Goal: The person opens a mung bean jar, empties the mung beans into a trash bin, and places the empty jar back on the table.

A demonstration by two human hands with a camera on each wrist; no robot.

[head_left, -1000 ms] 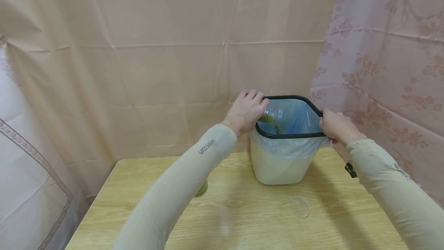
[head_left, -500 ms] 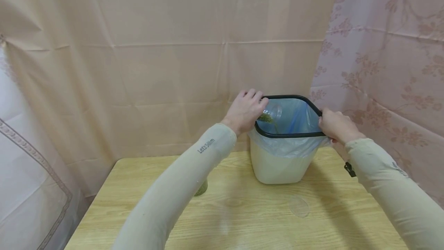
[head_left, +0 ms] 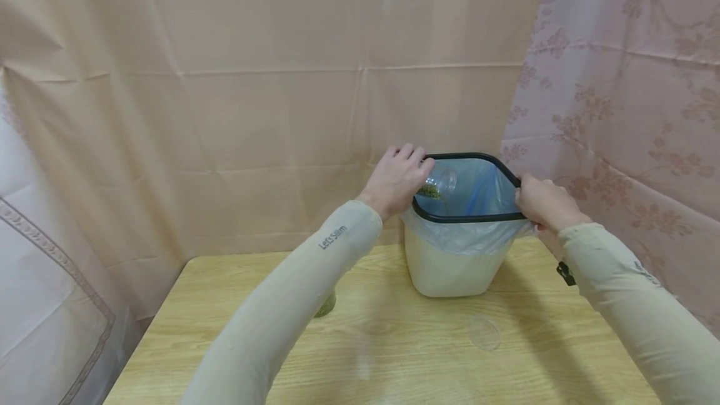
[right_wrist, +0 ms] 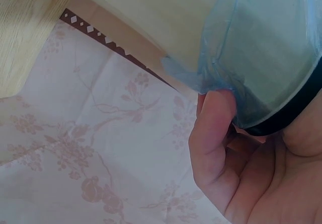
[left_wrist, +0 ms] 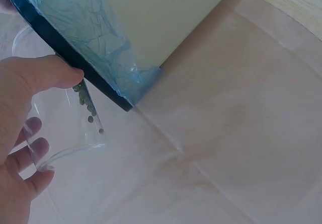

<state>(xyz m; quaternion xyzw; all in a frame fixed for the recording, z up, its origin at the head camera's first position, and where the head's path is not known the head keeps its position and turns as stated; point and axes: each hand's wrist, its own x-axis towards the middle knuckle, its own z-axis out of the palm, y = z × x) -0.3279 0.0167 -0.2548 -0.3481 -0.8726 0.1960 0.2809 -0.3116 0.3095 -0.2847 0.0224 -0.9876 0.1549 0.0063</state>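
Observation:
My left hand [head_left: 396, 180] grips a clear jar [head_left: 449, 181], tipped on its side with its mouth inside the bin. Small green beans [head_left: 430, 192] lie along its lower side. In the left wrist view the thumb is by the black rim [left_wrist: 55, 45] and the other fingers curl round the jar [left_wrist: 53, 113]. My right hand [head_left: 548, 205] holds the right side of the cream bin [head_left: 450, 270], its fingers curled at the rim over the translucent bluish bag [right_wrist: 221, 68]. That bag lines the bin and folds over its outside.
A clear round disc [head_left: 484, 334] lies on the wooden table [head_left: 416, 355] before the bin. Something round and green [head_left: 326, 305] stands partly hidden behind my left sleeve [head_left: 292, 292]. Cloth curtains [head_left: 270, 142] hang behind and on both sides.
The stream of green beans falling from the jar has thinned to almost nothing, and fewer beans lie in the jar. Both hands have kept their places.

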